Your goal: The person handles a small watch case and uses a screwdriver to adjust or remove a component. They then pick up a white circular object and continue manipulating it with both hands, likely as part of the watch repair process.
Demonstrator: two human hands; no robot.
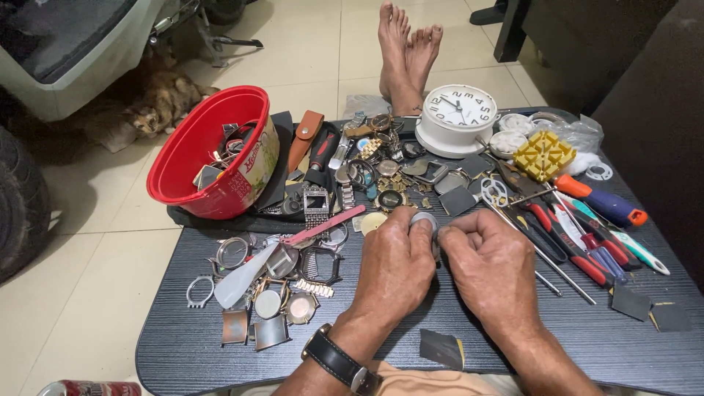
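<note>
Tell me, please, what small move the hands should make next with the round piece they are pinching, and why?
Probably keep the left hand steady and let the right hand work its fingertips round the small round silver piece. Both hands pinch it together above the dark table, and loose watch cases lie close below, so a slip could lose it among them.

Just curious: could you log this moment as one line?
left hand: grips small round silver watch case | right hand: pinches same case | surface: dark wood-grain table
</note>
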